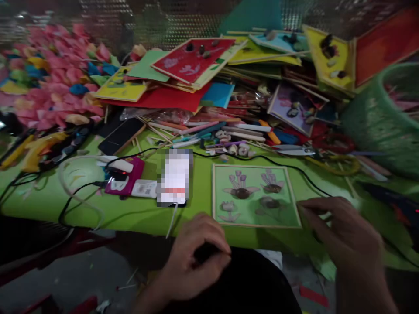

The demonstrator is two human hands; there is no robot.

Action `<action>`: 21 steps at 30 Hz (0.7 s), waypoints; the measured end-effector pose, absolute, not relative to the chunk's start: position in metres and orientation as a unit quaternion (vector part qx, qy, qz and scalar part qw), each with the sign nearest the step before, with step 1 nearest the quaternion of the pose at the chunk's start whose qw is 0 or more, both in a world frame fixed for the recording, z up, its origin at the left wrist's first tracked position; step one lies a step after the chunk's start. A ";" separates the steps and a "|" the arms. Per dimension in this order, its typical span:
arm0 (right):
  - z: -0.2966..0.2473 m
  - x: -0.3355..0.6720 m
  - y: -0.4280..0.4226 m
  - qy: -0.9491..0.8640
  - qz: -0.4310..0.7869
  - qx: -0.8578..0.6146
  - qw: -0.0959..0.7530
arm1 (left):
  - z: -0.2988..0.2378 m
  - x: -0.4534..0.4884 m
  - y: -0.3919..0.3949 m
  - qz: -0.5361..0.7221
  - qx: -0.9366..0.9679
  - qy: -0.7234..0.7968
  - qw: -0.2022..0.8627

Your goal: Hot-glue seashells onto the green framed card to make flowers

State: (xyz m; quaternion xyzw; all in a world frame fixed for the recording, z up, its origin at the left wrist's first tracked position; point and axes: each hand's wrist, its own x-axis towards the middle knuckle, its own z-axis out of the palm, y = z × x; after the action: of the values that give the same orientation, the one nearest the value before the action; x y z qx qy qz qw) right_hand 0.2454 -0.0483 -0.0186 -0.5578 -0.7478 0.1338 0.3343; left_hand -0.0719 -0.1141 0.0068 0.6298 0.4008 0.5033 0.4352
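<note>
A green craft card (255, 196) with a thin wooden border and flower shapes lies on the lime-green table (137, 211) in front of me. My right hand (343, 235) hovers at the card's lower right corner, fingers curled together as in a pinch; what they hold is too blurred to name. My left hand (196, 257) rests near my lap below the table edge, fingers curled closed over something dark I cannot make out.
A heap of coloured cards (193, 65) and sticks fills the back. Pink paper flowers (55, 87) lie at left, a green bucket (386, 117) at right. Scissors (294, 150), a phone (121, 135), a yellow glue gun (36, 150), chargers and black cables (81, 192) are spread about.
</note>
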 end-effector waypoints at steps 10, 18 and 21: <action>-0.020 0.232 -0.037 -0.844 0.094 -0.459 0.261 | -0.014 -0.055 -0.097 0.419 0.698 0.546 0.196; -0.044 0.238 -0.022 -0.901 0.065 -0.349 0.250 | -0.017 -0.048 -0.090 0.365 0.722 0.556 0.192; -0.049 0.245 -0.020 -0.895 0.073 -0.373 0.235 | -0.019 -0.049 -0.090 0.336 0.730 0.561 0.198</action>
State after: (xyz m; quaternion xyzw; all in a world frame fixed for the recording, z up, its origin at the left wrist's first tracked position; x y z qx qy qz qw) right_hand 0.2446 -0.0205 -0.0492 -0.3733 -0.8946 0.0726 0.2347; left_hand -0.0491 -0.0903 -0.0191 0.7301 0.5614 0.3357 0.1976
